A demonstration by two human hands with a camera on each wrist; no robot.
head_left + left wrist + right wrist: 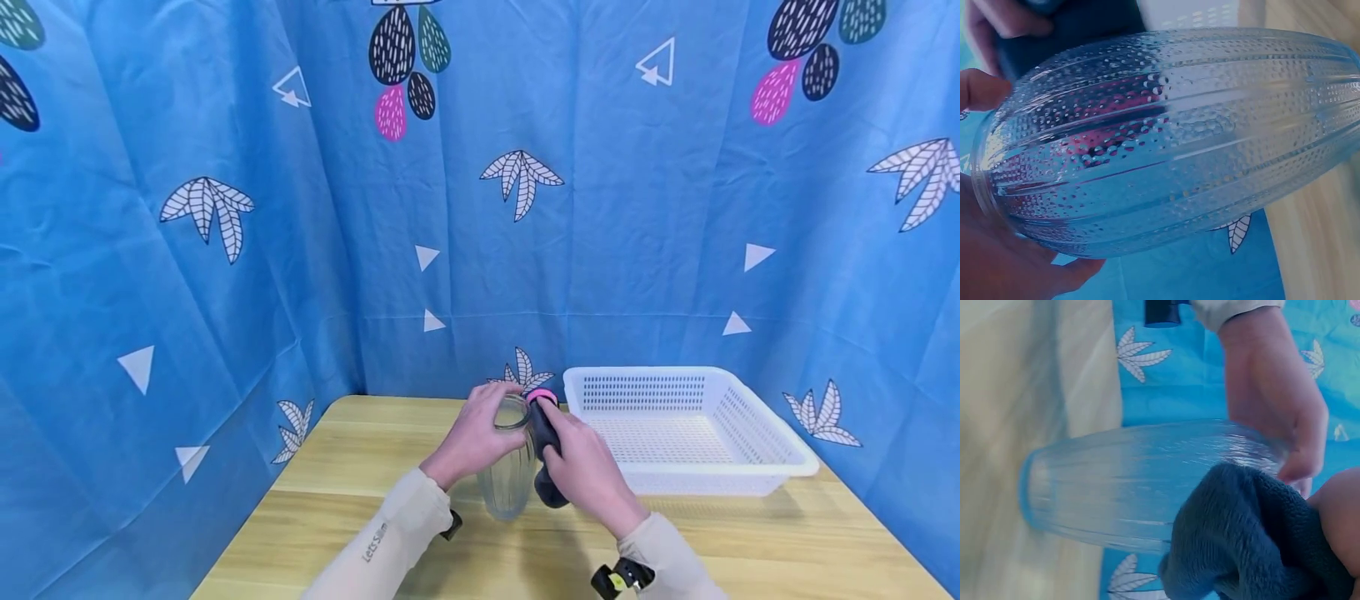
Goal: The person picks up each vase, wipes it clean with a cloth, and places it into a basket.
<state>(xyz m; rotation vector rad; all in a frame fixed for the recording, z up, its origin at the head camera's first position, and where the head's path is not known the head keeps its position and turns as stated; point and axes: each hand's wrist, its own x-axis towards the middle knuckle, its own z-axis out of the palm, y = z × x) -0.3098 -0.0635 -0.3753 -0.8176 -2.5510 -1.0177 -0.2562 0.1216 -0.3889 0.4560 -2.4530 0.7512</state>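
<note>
The left hand [480,433] comes in from the lower left, its beige sleeve [390,542] angled up across the table, and its fingers curl over the rim of a clear glass vase [510,467], gripping it near the mouth. In the left wrist view the palm and a fingertip cradle the vase's neck, so the hold is a closed one around the glass. Just to the right, the right hand [581,462] reaches in from the lower right and clasps a dark cloth [546,454] with a pink edge, fingers wrapped around it, pressing it against the side of the vase; the right wrist view shows the plush, dark blue-grey fabric bunched against the glass.

The vase stands upright on the table between the two hands, near the middle of the tabletop. It is transparent, ribbed lengthwise and covered with fine raised dots, widest at the belly and narrowing to the base and mouth.

The wooden table [337,467] is light, with visible grain. To the right of the hands sits a white plastic basket [750,433] with perforated walls, just beside the cloth. A blue curtain [225,292] printed with white leaves, triangles and dark and pink drops hangs round the table on three sides.
</note>
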